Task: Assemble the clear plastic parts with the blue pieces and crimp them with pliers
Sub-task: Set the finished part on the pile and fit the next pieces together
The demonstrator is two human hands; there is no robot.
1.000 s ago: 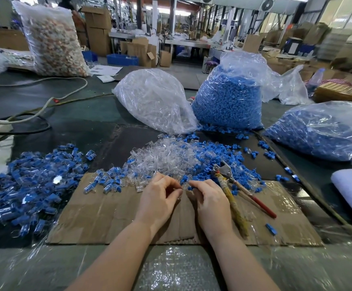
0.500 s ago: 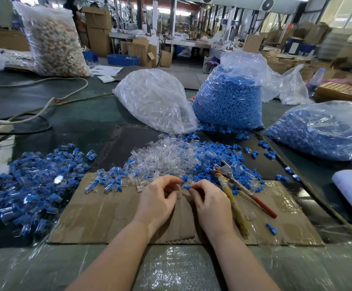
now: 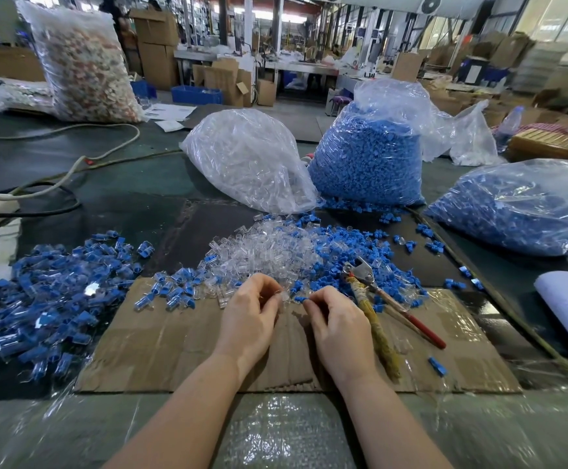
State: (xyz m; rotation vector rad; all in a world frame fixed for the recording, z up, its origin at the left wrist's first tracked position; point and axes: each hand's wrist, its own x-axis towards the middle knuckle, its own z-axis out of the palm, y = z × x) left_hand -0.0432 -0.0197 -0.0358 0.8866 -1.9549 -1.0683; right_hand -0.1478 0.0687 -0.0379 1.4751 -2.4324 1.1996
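While both your hands sit over the far edge of the cardboard sheet (image 3: 181,346), you look set up for the join step: left hand (image 3: 252,316) has fingers curled, pinching a clear part (image 3: 284,295) at the fingertips; right hand (image 3: 335,319) is curled the same way, pinching a blue piece (image 3: 301,299). The two parts sit just apart, between your fingertips, so my guess is you're lining them up to press together. Loose clear parts (image 3: 265,252) and loose blue pieces (image 3: 353,245) are heaped just beyond the cardboard, probably so each hand can grab stock without reaching. Pliers (image 3: 370,292) lie on the cardboard's right half, just beside your right hand, not touched — handy for the crimp. Assembled pieces (image 3: 49,299) are piled off the cardboard's left edge, well apart from your left hand, likely the done pile. Bag of blue pieces (image 3: 367,157) stands beyond the cardboard.
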